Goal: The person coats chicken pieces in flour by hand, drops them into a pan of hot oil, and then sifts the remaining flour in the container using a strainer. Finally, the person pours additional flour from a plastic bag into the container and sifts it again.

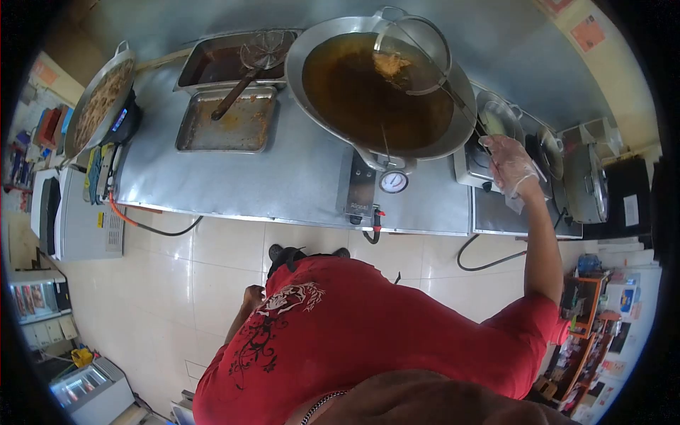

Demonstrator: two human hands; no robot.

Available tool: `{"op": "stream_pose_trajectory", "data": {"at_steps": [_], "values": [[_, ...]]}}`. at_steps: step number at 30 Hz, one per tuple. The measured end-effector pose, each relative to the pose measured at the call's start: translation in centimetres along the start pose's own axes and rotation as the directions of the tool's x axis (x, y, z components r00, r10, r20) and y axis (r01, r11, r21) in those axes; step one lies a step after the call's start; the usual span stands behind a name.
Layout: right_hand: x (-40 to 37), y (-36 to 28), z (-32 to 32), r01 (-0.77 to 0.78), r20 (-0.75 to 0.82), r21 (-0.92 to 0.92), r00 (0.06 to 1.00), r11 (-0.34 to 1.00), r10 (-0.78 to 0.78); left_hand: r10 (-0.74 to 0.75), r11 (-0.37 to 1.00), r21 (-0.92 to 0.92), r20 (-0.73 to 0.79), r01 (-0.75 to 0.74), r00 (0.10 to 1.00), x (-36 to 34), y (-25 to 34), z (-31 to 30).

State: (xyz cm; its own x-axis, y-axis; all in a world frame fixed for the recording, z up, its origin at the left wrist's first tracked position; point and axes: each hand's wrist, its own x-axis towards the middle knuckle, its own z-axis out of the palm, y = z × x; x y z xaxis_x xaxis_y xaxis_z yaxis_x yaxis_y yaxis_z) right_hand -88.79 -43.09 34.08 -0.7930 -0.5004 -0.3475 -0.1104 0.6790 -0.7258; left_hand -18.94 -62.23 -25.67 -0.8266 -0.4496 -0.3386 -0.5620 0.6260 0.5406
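In the head view, my right hand (508, 166), in a clear plastic glove, is closed round the long handle of a wire strainer (448, 62). The strainer's round basket is over the far side of a large wok (301, 99) of dark brown oil (368, 113). A golden-brown fried piece (391, 64) shows through the mesh. A dial thermometer (394, 182) sits at the wok's near rim, its thin stem reaching toward the oil. My left hand (253, 295) hangs low beside my red shirt, away from the counter, its fingers mostly hidden.
Left of the wok, a spider skimmer (262, 51) lies across a deep tray (191, 67) and a shallow metal tray (265, 138). Another filled wok (126, 60) stands far left. Lidded pots (588, 184) are at right. A gas hose (152, 230) hangs below the counter edge.
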Motion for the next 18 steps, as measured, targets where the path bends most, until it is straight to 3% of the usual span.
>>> {"op": "stream_pose_trajectory", "data": {"at_steps": [1, 2, 3, 5, 6, 7, 8, 12, 14, 15, 17, 18], "values": [[0.1, 0.7, 0.1, 0.026, -0.025, 0.025, 0.999, 0.999, -0.026, -0.119, 0.980, -0.155, 0.058, 0.127, 0.991, 0.3, -0.2, -1.4], [-1.7, -1.4, 0.9, 0.059, -0.054, -0.203, 0.996, 0.978, -0.071, -0.227, 0.920, -0.295, 0.134, 0.257, 0.965, 1.2, -0.4, -3.2], [-1.5, -0.5, 1.0, 0.141, -0.066, -0.278, 0.984, 0.950, -0.165, -0.319, 0.823, -0.416, 0.225, 0.387, 0.921, 1.9, -0.4, -5.7], [-1.3, 1.3, 1.5, 0.233, -0.072, -0.387, 0.957, 0.892, -0.281, -0.382, 0.869, -0.234, 0.239, 0.435, 0.892, 3.7, 3.3, -11.2], [-1.7, 1.6, 1.9, 0.248, -0.074, -0.421, 0.949, 0.873, -0.305, -0.396, 0.825, -0.340, 0.221, 0.451, 0.891, 4.6, 2.3, -11.7], [-2.1, 1.8, 2.4, 0.262, -0.076, -0.455, 0.941, 0.851, -0.330, -0.410, 0.771, -0.443, 0.206, 0.458, 0.888, 5.3, 1.3, -12.3], [-2.9, 1.7, 3.0, 0.275, -0.076, -0.466, 0.934, 0.841, -0.348, -0.237, 0.922, -0.277, 0.151, 0.272, 0.960, 5.8, 0.1, -13.1], [-6.1, 1.1, 5.1, 0.260, -0.125, -0.489, 0.924, 0.833, -0.361, -0.135, 0.917, -0.361, 0.115, 0.168, 0.984, 8.4, -4.5, -15.1], [-7.7, 0.1, 6.4, 0.181, -0.186, -0.409, 0.943, 0.894, -0.276, -0.019, 0.936, -0.351, 0.052, 0.036, 0.998, 9.2, -7.1, -16.5], [-8.5, -0.5, 7.0, 0.141, -0.215, -0.366, 0.949, 0.920, -0.231, -0.026, 0.934, -0.354, 0.064, 0.047, 0.998, 9.4, -8.7, -17.4], [-11.4, -4.8, 9.7, -0.076, -0.304, 0.027, 0.949, 0.997, 0.080, -0.060, 0.943, -0.321, 0.107, 0.091, 0.992, 9.3, -10.5, -20.2], [-11.3, -3.7, 9.9, -0.026, -0.317, 0.073, 0.947, 0.997, 0.048, -0.085, 0.951, -0.283, 0.135, 0.120, 0.987, 9.3, -11.2, -21.6]]}}
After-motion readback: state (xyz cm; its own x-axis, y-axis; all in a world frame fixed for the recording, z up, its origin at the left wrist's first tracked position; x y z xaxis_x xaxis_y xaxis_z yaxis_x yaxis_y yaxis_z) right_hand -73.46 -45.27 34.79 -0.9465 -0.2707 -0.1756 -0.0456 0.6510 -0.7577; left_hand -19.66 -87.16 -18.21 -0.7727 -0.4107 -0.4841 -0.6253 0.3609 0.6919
